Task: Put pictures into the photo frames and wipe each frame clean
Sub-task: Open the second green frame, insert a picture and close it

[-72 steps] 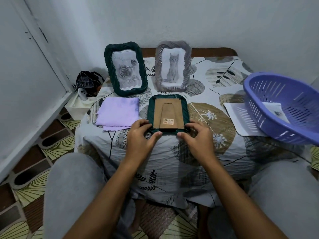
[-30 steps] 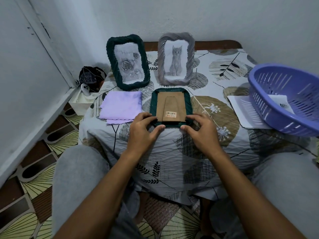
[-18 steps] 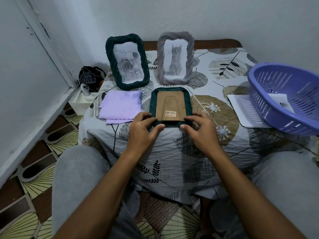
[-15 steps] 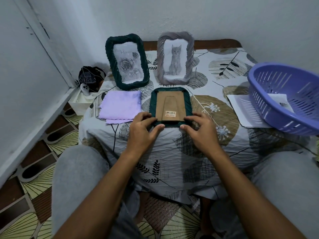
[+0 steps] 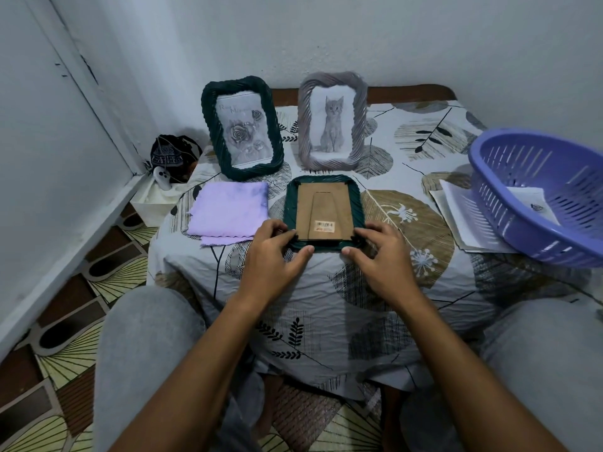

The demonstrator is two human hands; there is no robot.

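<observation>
A dark green photo frame (image 5: 324,190) lies face down on the covered table, its brown cardboard back and barcode sticker up. My left hand (image 5: 272,254) pinches its near left corner, thumb at the front edge and fingers on a back clip. My right hand (image 5: 378,252) pinches the near right corner the same way. Behind it two frames stand upright: a dark green one with a rose picture (image 5: 242,128) and a grey one with a kitten picture (image 5: 331,120). A folded lilac cloth (image 5: 228,212) lies left of the face-down frame.
A purple plastic basket (image 5: 541,197) holding a paper stands at the right, partly over loose white sheets (image 5: 456,213). The table (image 5: 326,305) has a leaf-patterned cover. A dark bag (image 5: 169,154) and a white box (image 5: 153,200) sit by the left wall. My grey-clad knees flank the table.
Both hands stay at the frame's near corners; the fingers have shifted slightly on the back clips. The view dropped a little since the earliest frame.
</observation>
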